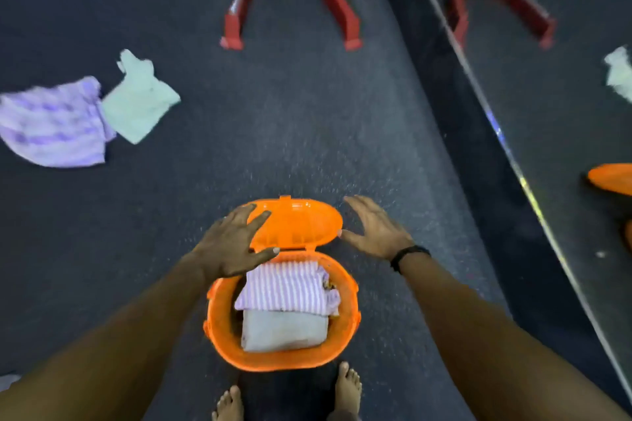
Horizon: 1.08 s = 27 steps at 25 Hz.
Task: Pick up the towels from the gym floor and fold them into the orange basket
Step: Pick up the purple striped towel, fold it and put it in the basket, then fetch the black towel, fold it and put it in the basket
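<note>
1. A red metal frame base point(290, 0) stands on the dark gym floor point(273, 133) well beyond the basket; a mirror wall point(564, 96) runs along the right side and reflects it. Two bare feet point(347, 390) stand just behind the basket.
2. The orange basket point(219, 328) sits on the floor between the forearms, its lid point(301, 222) flipped open on the far side. Inside lie a folded purple striped towel point(284, 290) and, nearer the person, a folded grey towel point(284, 331).
3. Two loose towels lie well apart from the hands, far to the left: a purple striped one point(54, 126) touching a pale green one point(140, 99).
4. The left hand point(236, 243) is spread, holding nothing, over the lid's left edge and the basket's far rim; whether it touches them I cannot tell.
5. The right hand point(372, 229), a black band point(408, 255) at its wrist, is spread and empty, thumb tip at the lid's right edge.
</note>
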Each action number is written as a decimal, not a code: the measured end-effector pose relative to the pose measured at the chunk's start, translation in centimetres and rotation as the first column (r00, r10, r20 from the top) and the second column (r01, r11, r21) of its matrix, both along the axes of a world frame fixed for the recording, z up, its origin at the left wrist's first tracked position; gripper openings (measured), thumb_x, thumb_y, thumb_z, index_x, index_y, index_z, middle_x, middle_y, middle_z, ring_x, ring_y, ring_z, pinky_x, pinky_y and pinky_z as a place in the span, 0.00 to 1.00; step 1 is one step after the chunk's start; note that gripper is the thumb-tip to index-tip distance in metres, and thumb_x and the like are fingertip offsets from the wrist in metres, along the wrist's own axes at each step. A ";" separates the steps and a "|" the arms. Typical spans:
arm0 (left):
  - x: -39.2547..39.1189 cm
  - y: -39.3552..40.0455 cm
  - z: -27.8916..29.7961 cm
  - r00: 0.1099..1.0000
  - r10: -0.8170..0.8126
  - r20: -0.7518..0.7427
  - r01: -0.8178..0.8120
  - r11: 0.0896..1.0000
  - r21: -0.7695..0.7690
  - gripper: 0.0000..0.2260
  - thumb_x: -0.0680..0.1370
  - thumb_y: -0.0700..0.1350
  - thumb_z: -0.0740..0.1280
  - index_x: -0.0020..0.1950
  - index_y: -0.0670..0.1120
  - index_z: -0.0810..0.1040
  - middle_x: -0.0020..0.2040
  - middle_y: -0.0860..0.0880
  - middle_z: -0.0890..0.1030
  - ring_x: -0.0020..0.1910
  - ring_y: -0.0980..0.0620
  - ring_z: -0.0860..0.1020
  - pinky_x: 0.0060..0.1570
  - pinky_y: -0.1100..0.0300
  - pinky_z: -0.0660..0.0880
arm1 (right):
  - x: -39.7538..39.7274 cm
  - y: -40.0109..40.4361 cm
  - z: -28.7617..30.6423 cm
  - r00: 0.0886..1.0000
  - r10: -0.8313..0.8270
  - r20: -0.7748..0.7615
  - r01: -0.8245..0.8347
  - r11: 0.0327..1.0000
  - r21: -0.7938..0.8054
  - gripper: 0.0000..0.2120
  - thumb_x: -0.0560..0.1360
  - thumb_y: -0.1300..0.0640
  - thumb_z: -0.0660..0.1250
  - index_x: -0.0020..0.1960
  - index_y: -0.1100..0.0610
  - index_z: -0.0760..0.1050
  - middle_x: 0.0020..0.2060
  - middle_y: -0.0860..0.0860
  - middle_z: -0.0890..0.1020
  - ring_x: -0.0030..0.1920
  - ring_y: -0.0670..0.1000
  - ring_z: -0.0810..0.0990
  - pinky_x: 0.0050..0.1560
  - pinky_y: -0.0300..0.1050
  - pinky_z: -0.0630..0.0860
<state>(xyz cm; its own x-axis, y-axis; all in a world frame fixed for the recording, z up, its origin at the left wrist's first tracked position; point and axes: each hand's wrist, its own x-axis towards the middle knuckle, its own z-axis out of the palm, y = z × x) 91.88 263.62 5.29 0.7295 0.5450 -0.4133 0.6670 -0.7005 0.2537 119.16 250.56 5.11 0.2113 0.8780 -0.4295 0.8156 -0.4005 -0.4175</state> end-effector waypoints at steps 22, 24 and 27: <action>12.1 1.6 64.6 0.706 -0.112 0.699 0.027 0.991 0.132 0.32 0.72 0.60 0.71 0.72 0.49 0.68 0.68 0.46 0.73 0.66 0.48 0.73 0.66 0.56 0.67 | 6.1 -13.3 65.7 0.824 -0.561 -0.084 0.497 0.644 0.581 0.38 0.70 0.41 0.72 0.74 0.52 0.63 0.70 0.53 0.69 0.67 0.53 0.72 0.61 0.45 0.70; 14.0 -1.1 66.3 0.684 -0.168 0.710 0.116 0.986 0.121 0.32 0.71 0.59 0.71 0.71 0.49 0.69 0.67 0.47 0.74 0.65 0.49 0.73 0.65 0.56 0.68 | 5.3 -17.3 67.1 0.777 -0.626 -0.066 0.545 0.618 0.567 0.38 0.70 0.40 0.71 0.74 0.51 0.62 0.71 0.52 0.68 0.67 0.53 0.71 0.61 0.45 0.70; 17.2 -6.9 68.1 0.648 -0.277 0.710 0.275 0.954 0.122 0.31 0.71 0.59 0.72 0.70 0.50 0.70 0.66 0.48 0.75 0.62 0.50 0.74 0.62 0.59 0.69 | 4.3 -24.8 68.8 0.672 -0.740 -0.031 0.622 0.541 0.567 0.39 0.69 0.38 0.71 0.74 0.50 0.62 0.71 0.53 0.68 0.68 0.53 0.70 0.65 0.47 0.67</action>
